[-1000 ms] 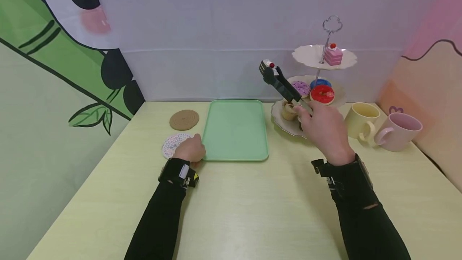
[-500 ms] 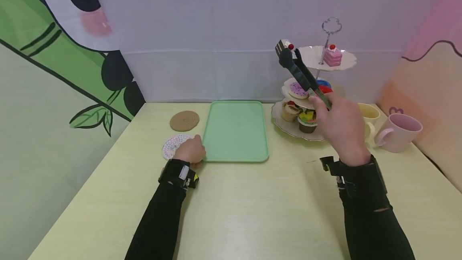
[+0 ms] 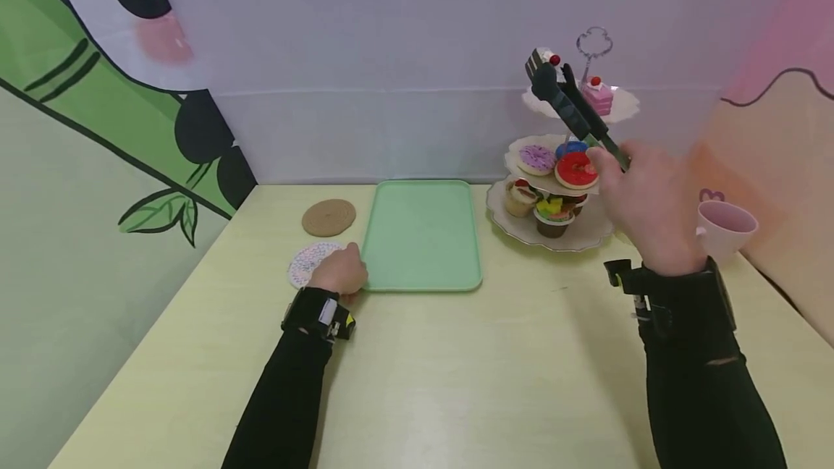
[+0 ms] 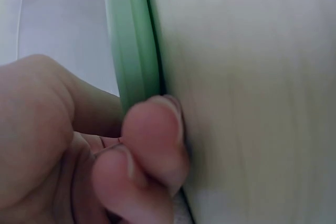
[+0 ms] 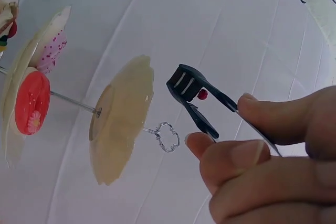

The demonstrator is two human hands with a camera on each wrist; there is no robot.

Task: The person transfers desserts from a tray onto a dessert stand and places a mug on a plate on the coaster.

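In the head view my left hand (image 3: 339, 271) is at the near left corner of a green tray (image 3: 423, 237). The left wrist view shows its curled fingers and thumb gripping the tray's edge. My right hand (image 3: 658, 208) holds black-tipped tongs (image 3: 576, 108), raised in front of the upper part of a tiered stand (image 3: 622, 108). Between the tong tips is a dark cake slice (image 5: 185, 85) with white layers and a red cherry. On the stand's top plate sits a pink cake slice (image 3: 599, 98), partly covered by the tongs.
Doughnuts, including a red doughnut (image 3: 576, 169), fill the middle tier; cupcakes (image 3: 554, 221) stand on the bottom one. A pink mug (image 3: 726, 229) is at right, behind my right wrist. A brown woven coaster (image 3: 329, 218) and a speckled coaster (image 3: 303, 264) lie left of the tray.
My right hand has moved right and up with the tongs and cake slice, from left of the stand to before its top plate. It now hides the yellow mug. The left hand stays.
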